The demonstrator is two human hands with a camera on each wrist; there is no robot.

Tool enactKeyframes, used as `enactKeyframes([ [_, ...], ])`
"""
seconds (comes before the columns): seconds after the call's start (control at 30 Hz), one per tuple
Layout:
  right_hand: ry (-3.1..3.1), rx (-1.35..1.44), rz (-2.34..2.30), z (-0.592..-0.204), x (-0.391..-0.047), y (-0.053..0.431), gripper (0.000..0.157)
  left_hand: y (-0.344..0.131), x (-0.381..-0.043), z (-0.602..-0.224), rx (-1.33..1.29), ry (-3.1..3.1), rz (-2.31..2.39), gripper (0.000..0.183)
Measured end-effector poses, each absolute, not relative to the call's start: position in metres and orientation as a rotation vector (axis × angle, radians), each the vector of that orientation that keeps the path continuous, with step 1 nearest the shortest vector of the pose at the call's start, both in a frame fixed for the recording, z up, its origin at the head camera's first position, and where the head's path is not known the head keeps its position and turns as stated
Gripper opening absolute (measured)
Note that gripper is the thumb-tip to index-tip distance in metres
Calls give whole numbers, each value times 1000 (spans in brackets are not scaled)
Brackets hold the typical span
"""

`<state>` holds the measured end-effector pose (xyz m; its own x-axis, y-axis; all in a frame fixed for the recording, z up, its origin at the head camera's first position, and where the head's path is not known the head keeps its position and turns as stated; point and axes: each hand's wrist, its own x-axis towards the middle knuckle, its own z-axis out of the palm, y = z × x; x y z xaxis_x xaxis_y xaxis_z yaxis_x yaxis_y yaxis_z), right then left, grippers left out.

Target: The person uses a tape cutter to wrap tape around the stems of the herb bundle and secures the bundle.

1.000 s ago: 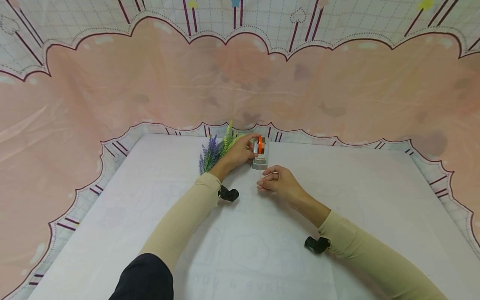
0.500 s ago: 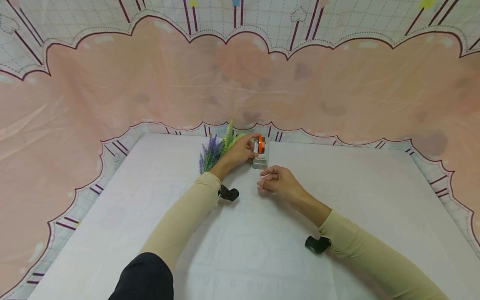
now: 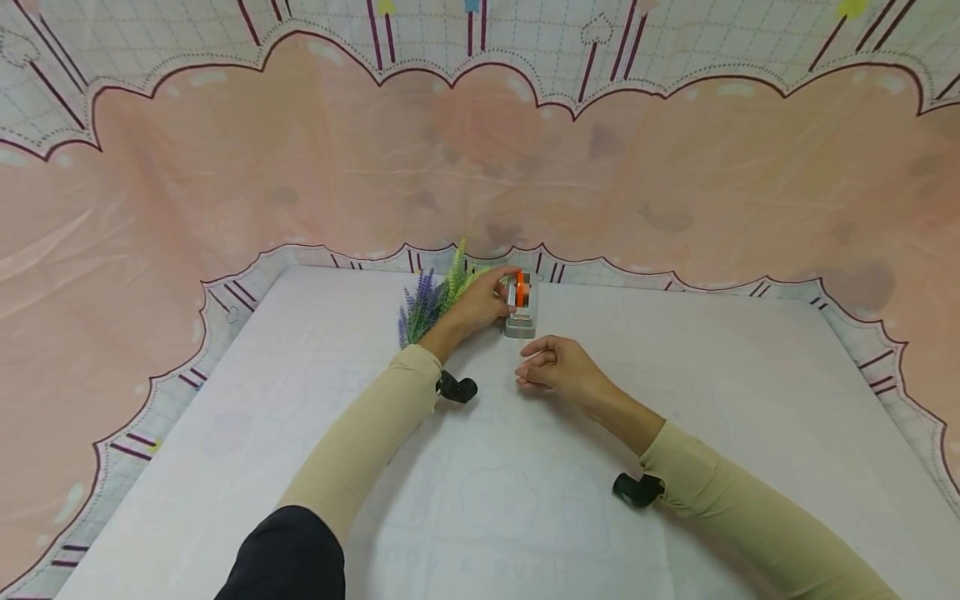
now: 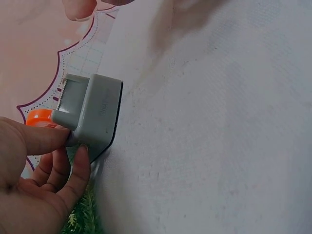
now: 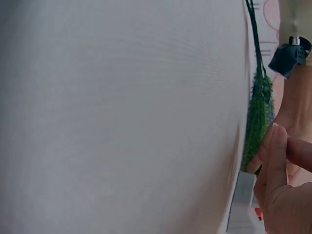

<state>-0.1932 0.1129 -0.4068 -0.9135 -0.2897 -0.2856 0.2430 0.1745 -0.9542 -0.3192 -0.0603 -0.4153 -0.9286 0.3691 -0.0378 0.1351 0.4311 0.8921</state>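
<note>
A grey tape dispenser with an orange roll stands at the far side of the white table. My left hand grips it from the left; the left wrist view shows thumb and fingers around the lower side of the dispenser, with its toothed cutting edge bare. My right hand hovers just in front and to the right, apart from the dispenser. Its fingers are bent, with the tips near the thumb. Whether something thin and clear lies between them I cannot tell.
Purple artificial lavender and yellow-green sprigs lie behind my left forearm, close to the dispenser. The white tabletop reaches toward me, and a patterned pink cloth hangs behind it. Black cameras sit on both wrists.
My right hand has shifted very slightly down and to the right. The left hand and the tape dispenser stay in place.
</note>
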Motion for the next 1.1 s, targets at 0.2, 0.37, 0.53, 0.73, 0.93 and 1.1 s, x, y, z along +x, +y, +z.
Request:
enactKeyframes([
  [0.2,2040,-54,-1788,-408,-193,113,37,-63,-317,-413,456,2455,1497,77],
  [0.37,2042,-68,-1782,-409,-194,114,36,-70,-312,-407,469,2406,1526,73],
  [0.53,2042,-66,-1773,-407,-195,113,36,-77,-310,-403,507,2365,1516,67],
  [0.73,2042,-58,-1758,-407,-196,113,36,-87,-304,-399,552,2355,1509,62],
  [0.93,2052,-73,-1752,-408,-196,115,36,-97,-295,-393,596,2336,1510,55],
  [1.1,2046,-91,-1769,-409,-196,117,36,-105,-286,-384,594,2312,1514,54],
])
